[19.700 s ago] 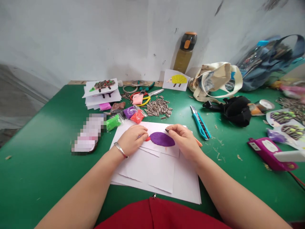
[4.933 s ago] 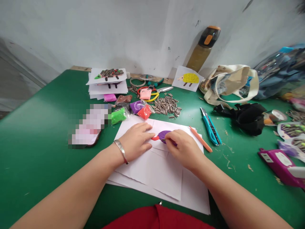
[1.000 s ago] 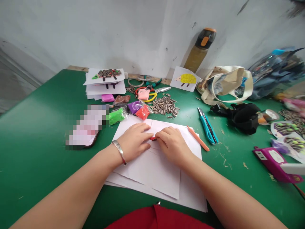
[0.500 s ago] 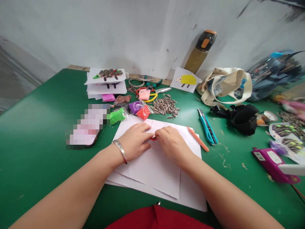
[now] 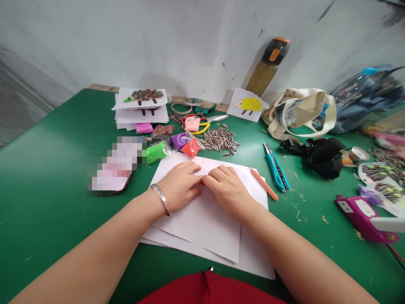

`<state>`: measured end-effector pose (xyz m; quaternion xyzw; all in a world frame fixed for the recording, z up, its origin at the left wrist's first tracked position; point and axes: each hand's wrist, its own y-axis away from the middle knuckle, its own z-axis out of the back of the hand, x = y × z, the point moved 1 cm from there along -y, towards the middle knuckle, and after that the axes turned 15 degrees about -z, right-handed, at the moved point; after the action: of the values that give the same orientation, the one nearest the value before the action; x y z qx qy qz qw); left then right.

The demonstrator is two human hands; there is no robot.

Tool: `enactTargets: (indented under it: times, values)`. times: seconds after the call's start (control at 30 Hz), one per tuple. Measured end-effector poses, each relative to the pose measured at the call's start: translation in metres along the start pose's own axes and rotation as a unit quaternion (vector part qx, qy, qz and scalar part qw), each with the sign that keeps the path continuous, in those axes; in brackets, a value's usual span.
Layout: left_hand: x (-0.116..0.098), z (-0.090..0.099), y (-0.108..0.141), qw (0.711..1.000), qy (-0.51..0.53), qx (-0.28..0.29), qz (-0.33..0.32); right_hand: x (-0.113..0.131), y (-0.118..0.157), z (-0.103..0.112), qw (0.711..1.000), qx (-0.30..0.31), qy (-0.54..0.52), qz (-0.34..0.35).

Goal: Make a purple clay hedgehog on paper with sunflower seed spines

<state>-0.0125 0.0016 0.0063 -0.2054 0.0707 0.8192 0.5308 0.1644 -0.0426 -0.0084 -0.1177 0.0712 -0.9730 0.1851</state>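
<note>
White sheets of paper (image 5: 221, 228) lie stacked under both of my hands. My left hand (image 5: 179, 185) rests on the upper sheet, its fingers stretched out and its thumb side against a small red piece (image 5: 202, 182), which looks like modelling clay. From the other side my right hand (image 5: 226, 190) closes on that piece, with thumb and forefinger pinched together and the other fingers curled. Most of the red piece is hidden behind the fingers. To the right of my right hand, an orange plastic clay knife (image 5: 264, 183) lies across the paper's edge.
Beyond the paper are bags of coloured clay (image 5: 158, 152), sunflower seeds (image 5: 220, 140) and scissors (image 5: 209, 122). A blurred phone (image 5: 118, 164) lies left; a blue utility knife (image 5: 276, 166) lies right. A hedgehog picture (image 5: 247, 104) leans near a bottle (image 5: 267, 67).
My right hand has shifted slightly left and its fingers now cover more of the red piece. My left hand stays almost where it was.
</note>
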Motion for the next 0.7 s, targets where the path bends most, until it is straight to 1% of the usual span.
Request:
enactTargets:
  times: [0.1, 0.27, 0.33, 0.53, 0.6, 0.7]
  values:
    - [0.0002, 0.0001, -0.0005, 1.000, -0.001, -0.001, -0.003, -0.0020, 0.0006, -0.0005, 1.000, -0.005, -0.019, -0.012]
    - [-0.0002, 0.0006, -0.0006, 1.000, -0.007, 0.004, -0.008, -0.0046, 0.0008, -0.0034, 0.994, -0.015, -0.101, -0.039]
    - [-0.0002, 0.0005, -0.0004, 1.000, -0.004, 0.005, -0.006, -0.0043, 0.0006, -0.0041, 0.995, -0.017, -0.095, -0.036]
    - [0.0008, -0.0007, 0.0003, 1.000, -0.005, 0.000, -0.003, -0.0024, -0.0001, -0.0050, 0.999, -0.007, -0.026, -0.020]
    - [0.0008, -0.0004, 0.0001, 1.000, -0.007, 0.004, -0.004, -0.0032, -0.0001, -0.0043, 0.999, -0.010, -0.032, -0.026]
    - [0.0002, 0.0004, -0.0002, 1.000, -0.011, 0.010, -0.004, -0.0076, 0.0014, 0.0009, 0.996, -0.027, -0.076, -0.043]
